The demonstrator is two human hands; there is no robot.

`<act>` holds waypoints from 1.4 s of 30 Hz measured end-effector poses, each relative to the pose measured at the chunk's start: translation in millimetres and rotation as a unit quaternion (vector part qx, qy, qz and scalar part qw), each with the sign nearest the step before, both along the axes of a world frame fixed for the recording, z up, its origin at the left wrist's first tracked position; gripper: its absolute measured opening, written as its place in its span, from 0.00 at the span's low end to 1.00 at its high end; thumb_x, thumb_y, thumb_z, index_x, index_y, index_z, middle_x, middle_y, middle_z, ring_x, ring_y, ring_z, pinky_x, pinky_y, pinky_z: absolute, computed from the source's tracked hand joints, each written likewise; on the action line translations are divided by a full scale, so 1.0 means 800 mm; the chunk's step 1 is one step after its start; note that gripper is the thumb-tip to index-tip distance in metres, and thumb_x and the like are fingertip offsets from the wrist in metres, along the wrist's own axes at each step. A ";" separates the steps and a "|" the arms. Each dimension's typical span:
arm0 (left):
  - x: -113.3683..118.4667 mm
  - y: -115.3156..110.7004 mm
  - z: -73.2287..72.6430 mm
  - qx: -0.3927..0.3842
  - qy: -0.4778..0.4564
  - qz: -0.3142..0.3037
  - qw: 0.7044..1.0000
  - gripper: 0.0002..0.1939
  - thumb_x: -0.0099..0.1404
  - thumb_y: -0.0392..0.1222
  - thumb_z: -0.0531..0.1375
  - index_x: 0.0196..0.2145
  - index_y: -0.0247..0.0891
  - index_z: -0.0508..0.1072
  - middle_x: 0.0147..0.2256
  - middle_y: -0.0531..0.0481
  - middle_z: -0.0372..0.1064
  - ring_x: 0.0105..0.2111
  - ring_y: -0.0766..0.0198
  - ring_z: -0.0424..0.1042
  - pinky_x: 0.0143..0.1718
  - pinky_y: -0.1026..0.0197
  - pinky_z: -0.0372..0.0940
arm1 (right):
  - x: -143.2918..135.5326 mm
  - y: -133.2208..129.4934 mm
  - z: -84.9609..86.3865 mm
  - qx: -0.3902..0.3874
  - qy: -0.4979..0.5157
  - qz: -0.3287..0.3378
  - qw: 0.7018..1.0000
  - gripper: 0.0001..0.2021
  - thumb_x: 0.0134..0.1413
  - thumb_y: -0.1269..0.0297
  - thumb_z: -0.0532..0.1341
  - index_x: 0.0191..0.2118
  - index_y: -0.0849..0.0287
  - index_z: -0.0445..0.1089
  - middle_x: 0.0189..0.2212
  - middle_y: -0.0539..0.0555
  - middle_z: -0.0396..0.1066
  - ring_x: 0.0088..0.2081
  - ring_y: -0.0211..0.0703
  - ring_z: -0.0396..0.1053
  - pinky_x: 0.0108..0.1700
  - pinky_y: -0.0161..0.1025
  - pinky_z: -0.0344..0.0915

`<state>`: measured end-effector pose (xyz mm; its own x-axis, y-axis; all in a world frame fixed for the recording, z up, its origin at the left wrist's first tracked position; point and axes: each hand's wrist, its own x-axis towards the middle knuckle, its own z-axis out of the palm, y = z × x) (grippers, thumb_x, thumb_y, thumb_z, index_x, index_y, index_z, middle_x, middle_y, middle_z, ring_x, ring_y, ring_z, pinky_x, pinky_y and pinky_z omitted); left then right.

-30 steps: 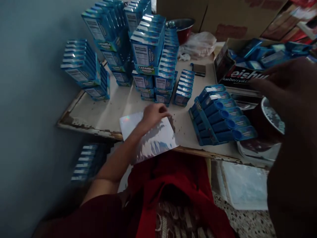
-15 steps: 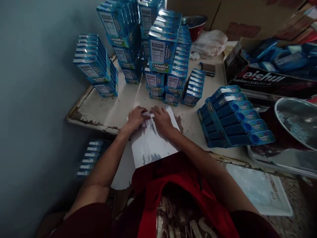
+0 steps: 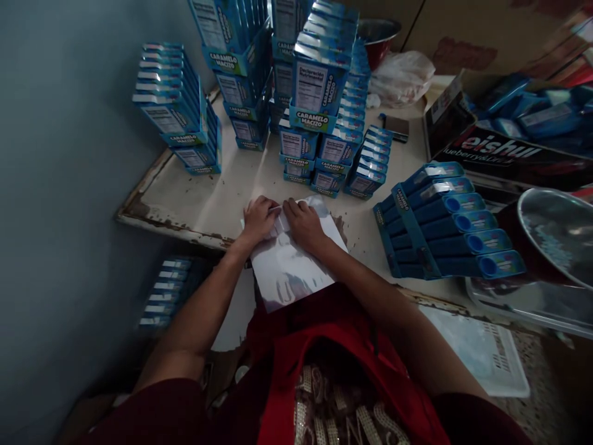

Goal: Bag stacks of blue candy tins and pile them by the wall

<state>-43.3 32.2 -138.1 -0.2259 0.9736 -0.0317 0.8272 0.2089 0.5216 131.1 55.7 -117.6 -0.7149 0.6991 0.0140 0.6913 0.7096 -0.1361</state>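
Note:
A glossy white sheet (image 3: 294,272) lies at the table's front edge, its near end hanging over toward my red apron. My left hand (image 3: 260,217) is closed at the sheet's far left part, its fingers pinching a thin pale edge. Close beside it, my right hand (image 3: 303,224) rests on the sheet with curled fingers, the tips almost meeting those of the left. Shadows and reflections of the fingers fall across the sheet. What exactly lies under the fingertips is partly hidden.
Stacked blue candy boxes (image 3: 315,93) stand behind my hands. At right are a display of blue boxes (image 3: 445,222), a metal bowl (image 3: 523,216) with pale blue pieces and a black carton (image 3: 504,151). A wall (image 3: 60,185) borders the left.
The camera view has shifted slightly. Both hands stay close together at the sheet's far part; the sheet's near end has turned a little to the right.

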 end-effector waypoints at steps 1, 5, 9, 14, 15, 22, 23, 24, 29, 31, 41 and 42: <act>0.001 0.001 0.000 0.001 -0.002 0.002 1.000 0.11 0.76 0.44 0.57 0.45 0.42 0.80 0.55 0.41 0.76 0.60 0.45 0.70 0.61 0.46 0.59 | 0.002 -0.002 0.000 0.002 -0.007 0.003 1.000 0.29 0.74 0.72 0.47 0.75 0.71 0.59 0.75 0.72 0.59 0.64 0.68 0.62 0.58 0.58 0.65; 0.004 0.001 0.001 0.008 0.001 0.011 1.000 0.12 0.76 0.43 0.56 0.43 0.42 0.81 0.54 0.41 0.76 0.60 0.44 0.69 0.60 0.46 0.59 | 0.010 -0.009 -0.006 0.028 -0.012 0.014 0.999 0.26 0.76 0.70 0.46 0.71 0.70 0.66 0.74 0.70 0.62 0.62 0.66 0.64 0.56 0.56 0.64; 0.006 -0.001 0.001 0.023 0.015 0.012 1.000 0.11 0.75 0.43 0.57 0.42 0.42 0.80 0.53 0.41 0.76 0.59 0.44 0.70 0.60 0.45 0.60 | 0.015 -0.008 -0.017 0.074 0.035 0.008 0.997 0.21 0.78 0.67 0.48 0.63 0.63 0.75 0.62 0.67 0.75 0.56 0.61 0.67 0.53 0.54 0.60; 0.007 -0.002 -0.003 0.058 0.013 0.013 0.998 0.09 0.73 0.42 0.58 0.39 0.41 0.79 0.50 0.41 0.77 0.56 0.45 0.72 0.58 0.46 0.61 | 0.027 -0.019 -0.009 0.130 0.097 -0.009 0.987 0.14 0.76 0.68 0.57 0.48 0.57 0.81 0.45 0.60 0.80 0.49 0.57 0.67 0.48 0.51 0.53; 0.007 -0.001 -0.004 0.067 0.011 0.016 0.998 0.08 0.72 0.42 0.59 0.39 0.41 0.79 0.49 0.41 0.77 0.55 0.46 0.72 0.58 0.46 0.61 | 0.032 -0.026 -0.002 0.139 0.105 -0.011 0.985 0.13 0.75 0.68 0.57 0.45 0.56 0.82 0.42 0.59 0.80 0.47 0.56 0.67 0.47 0.51 0.53; 0.005 -0.002 0.003 0.156 -0.018 0.023 0.987 0.06 0.65 0.42 0.65 0.39 0.41 0.78 0.46 0.38 0.78 0.52 0.45 0.73 0.60 0.45 0.62 | 0.096 -0.097 0.089 0.098 0.269 -0.101 0.953 0.10 0.72 0.63 0.63 0.38 0.54 0.81 0.31 0.54 0.78 0.37 0.48 0.72 0.43 0.45 0.59; 0.008 -0.005 0.011 0.185 -0.026 0.016 0.982 0.06 0.65 0.43 0.66 0.39 0.41 0.78 0.46 0.38 0.79 0.53 0.44 0.73 0.62 0.44 0.61 | 0.108 -0.104 0.104 0.062 0.303 -0.127 0.943 0.09 0.71 0.63 0.64 0.38 0.54 0.81 0.29 0.52 0.77 0.34 0.45 0.72 0.41 0.43 0.60; 0.014 -0.009 0.019 0.215 -0.042 0.005 0.976 0.06 0.66 0.45 0.66 0.38 0.41 0.78 0.46 0.39 0.79 0.53 0.44 0.73 0.63 0.44 0.61 | 0.119 -0.109 0.118 0.022 0.333 -0.150 0.931 0.09 0.71 0.62 0.64 0.38 0.54 0.81 0.26 0.50 0.75 0.31 0.42 0.71 0.39 0.41 0.61; 0.074 -0.047 0.070 0.155 -0.357 -0.095 0.916 0.26 0.72 0.64 0.60 0.40 0.38 0.83 0.40 0.40 0.82 0.43 0.51 0.78 0.49 0.51 0.70 | 0.166 -0.104 0.162 -0.068 0.423 -0.236 0.872 0.08 0.64 0.58 0.68 0.35 0.54 0.80 0.18 0.44 0.66 0.22 0.37 0.63 0.30 0.37 0.55; 0.102 -0.064 0.083 0.078 -0.481 -0.125 0.864 0.31 0.69 0.70 0.62 0.44 0.37 0.84 0.42 0.39 0.83 0.41 0.53 0.80 0.45 0.54 0.71 | 0.177 -0.098 0.167 -0.068 0.439 -0.265 0.856 0.06 0.61 0.60 0.69 0.33 0.55 0.80 0.18 0.44 0.65 0.22 0.36 0.61 0.30 0.37 0.54; 0.177 -0.073 0.106 0.120 -0.467 -0.117 0.868 0.16 0.60 0.54 0.74 0.28 0.39 0.81 0.29 0.50 0.75 0.31 0.62 0.71 0.36 0.59 0.65 | 0.206 -0.106 0.170 -0.066 0.458 -0.313 0.829 0.08 0.59 0.59 0.70 0.33 0.56 0.80 0.18 0.45 0.65 0.23 0.37 0.61 0.30 0.38 0.56; 0.179 -0.073 0.109 0.116 -0.467 -0.126 0.867 0.15 0.61 0.53 0.74 0.28 0.39 0.81 0.28 0.51 0.74 0.30 0.63 0.70 0.35 0.60 0.64 | 0.211 -0.108 0.170 -0.061 0.458 -0.317 0.828 0.08 0.59 0.59 0.70 0.33 0.57 0.81 0.18 0.45 0.65 0.22 0.37 0.61 0.30 0.38 0.56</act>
<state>100.3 -26.0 -50.8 0.0134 0.9929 0.1178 0.0244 -0.1181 0.9927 299.6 -31.0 18.0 0.0684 0.9658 0.2500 0.4867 0.1865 -0.8534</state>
